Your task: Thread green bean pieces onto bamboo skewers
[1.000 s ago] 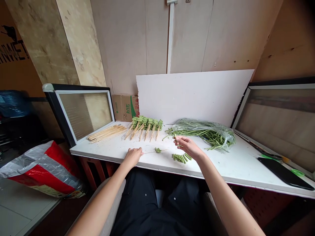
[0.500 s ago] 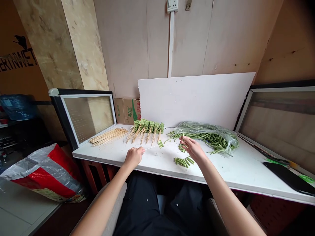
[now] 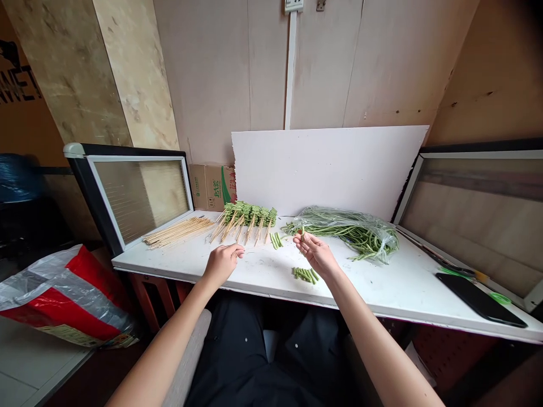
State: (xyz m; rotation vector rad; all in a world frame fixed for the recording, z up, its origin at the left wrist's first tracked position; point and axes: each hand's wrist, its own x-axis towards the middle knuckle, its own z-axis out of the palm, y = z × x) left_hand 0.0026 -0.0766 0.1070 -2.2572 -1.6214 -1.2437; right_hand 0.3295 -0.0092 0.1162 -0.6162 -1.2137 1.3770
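My left hand is closed around the blunt end of a thin bamboo skewer, which points right over the table. At its far end are several short green bean pieces, side by side across the stick. My right hand pinches one bean piece between thumb and fingertips, held upright a little right of the skewer's tip. Below the right hand lies a row of cut bean pieces on the white table.
Finished bean skewers are stacked at the back, beside loose bamboo skewers on the left. Long green beans lie in a clear plastic bag at back right. A black phone and scissors lie at the right edge.
The view has turned slightly, shifting everything left. My right hand, with its bean piece, now covers the small pile behind it. The skewer stays in my left hand.
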